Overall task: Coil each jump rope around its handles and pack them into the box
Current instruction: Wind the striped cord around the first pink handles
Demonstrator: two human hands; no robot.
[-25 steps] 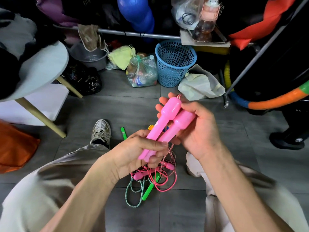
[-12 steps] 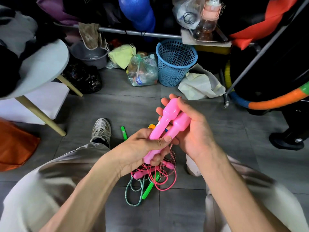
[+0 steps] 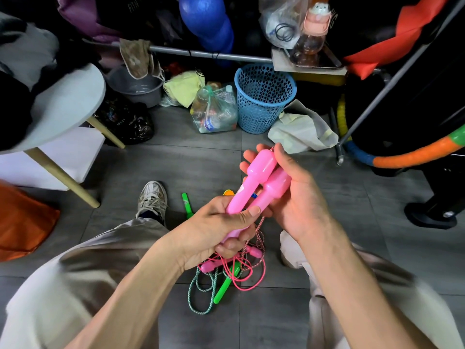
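Cluttered home storage corner, grey tile floor.
Blue mesh wastebasket (image 3: pixel 264 96), tied plastic bag of bottles (image 3: pixel 214 112), grey bucket (image 3: pixel 137 88), clothes rail (image 3: pixel 201 54) with hanging garments, foam-wrapped hoop (image 3: pixel 412 156), round white counter (image 3: pixel 68 107) on wooden legs.

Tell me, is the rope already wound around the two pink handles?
No, the pink handles are bare, held side by side by the left hand and right hand, with the rope hanging loose below.
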